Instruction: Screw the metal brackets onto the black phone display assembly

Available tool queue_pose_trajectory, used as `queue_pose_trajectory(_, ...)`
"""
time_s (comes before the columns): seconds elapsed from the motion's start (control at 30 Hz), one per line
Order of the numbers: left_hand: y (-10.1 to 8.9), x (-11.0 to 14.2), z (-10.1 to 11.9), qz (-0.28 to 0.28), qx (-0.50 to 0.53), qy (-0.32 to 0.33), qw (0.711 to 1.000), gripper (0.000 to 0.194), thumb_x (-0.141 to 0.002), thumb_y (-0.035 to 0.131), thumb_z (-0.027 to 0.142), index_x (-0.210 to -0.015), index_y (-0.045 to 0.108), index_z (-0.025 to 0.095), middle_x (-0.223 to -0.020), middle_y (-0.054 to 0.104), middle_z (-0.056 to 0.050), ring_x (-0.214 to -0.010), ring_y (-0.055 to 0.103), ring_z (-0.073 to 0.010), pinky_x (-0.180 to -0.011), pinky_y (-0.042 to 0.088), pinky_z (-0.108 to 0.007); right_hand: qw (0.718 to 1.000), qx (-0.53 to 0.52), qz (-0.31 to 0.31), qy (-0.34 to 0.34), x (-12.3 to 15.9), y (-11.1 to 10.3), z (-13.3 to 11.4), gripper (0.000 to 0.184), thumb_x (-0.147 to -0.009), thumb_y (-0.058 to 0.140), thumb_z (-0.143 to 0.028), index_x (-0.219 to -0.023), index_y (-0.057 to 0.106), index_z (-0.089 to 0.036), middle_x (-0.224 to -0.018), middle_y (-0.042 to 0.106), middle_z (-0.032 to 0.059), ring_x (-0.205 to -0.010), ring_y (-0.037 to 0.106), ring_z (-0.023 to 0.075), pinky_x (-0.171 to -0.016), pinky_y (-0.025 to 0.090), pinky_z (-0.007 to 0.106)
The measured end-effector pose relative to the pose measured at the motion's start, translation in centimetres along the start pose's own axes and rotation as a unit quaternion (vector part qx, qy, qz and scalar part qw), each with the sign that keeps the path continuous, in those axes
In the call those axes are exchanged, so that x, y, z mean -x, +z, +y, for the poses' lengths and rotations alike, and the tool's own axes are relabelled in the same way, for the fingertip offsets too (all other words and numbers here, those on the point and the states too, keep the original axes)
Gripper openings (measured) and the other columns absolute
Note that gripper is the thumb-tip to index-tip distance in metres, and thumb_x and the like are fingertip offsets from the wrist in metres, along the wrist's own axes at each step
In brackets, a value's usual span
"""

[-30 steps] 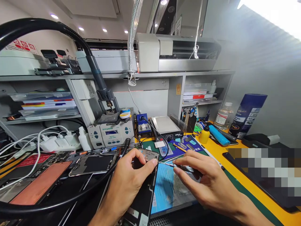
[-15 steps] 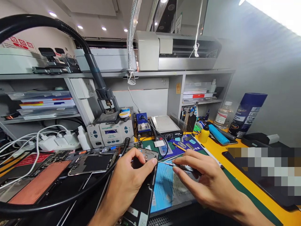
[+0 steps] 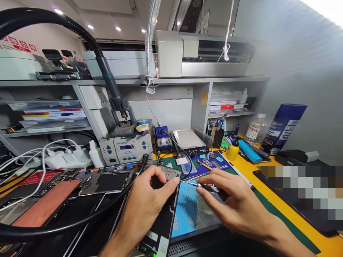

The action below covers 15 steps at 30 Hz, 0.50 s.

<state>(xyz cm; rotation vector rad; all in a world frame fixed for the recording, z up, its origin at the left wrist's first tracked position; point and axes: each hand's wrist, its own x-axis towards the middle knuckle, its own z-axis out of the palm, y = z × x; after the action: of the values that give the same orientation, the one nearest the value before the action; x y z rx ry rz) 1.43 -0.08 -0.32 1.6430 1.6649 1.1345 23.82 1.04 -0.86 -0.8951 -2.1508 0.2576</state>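
Note:
My left hand [image 3: 146, 201] is closed on a dark phone screen panel [image 3: 163, 221], thumb and forefinger pinching near its upper edge. The panel stands tilted, with a metallic strip at the top and a small white label near its lower end. A slim screwdriver [image 3: 190, 183] with a metal shaft is gripped by the fingers of my right hand [image 3: 235, 203]. Its tip reaches the panel's upper right edge, right beside my left thumb; whether it touches the panel I cannot tell. Most of the handle is hidden under my fingers.
Behind the hands stand a soldering station [image 3: 125, 148] and a heating plate [image 3: 189, 138]. A black hose [image 3: 88, 217] curves across the left side, over several opened phones. At right are a yellow bottle [image 3: 232, 151], a clear bottle [image 3: 254, 130] and a spray can [image 3: 285, 125].
The camera view has shifted slightly. Both hands keep almost the same pose, with the screwdriver tip still beside my left thumb. Green light now shows near the panel's lower end.

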Motion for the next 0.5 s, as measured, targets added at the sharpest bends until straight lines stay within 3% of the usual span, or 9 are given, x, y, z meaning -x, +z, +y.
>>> queue_pose_trajectory(0.5, 0.05, -0.09, -0.16, 0.011, -0.016, 0.004, 1.0, 0.042, -0.078, 0.066, 0.06, -0.071, 0.049, 0.023, -0.064, 0.048, 0.007, -0.063, 0.041, -0.0141, -0.061, 0.031, -0.029, 1.0, 0.001, 0.003, 0.012, 0.17, 0.34, -0.07, 0.008, -0.094, 0.06, -0.022, -0.097, 0.068, -0.023, -0.087, 0.073, 0.0004, -0.077, 0.068, 0.016, -0.071, 0.049, 0.028)
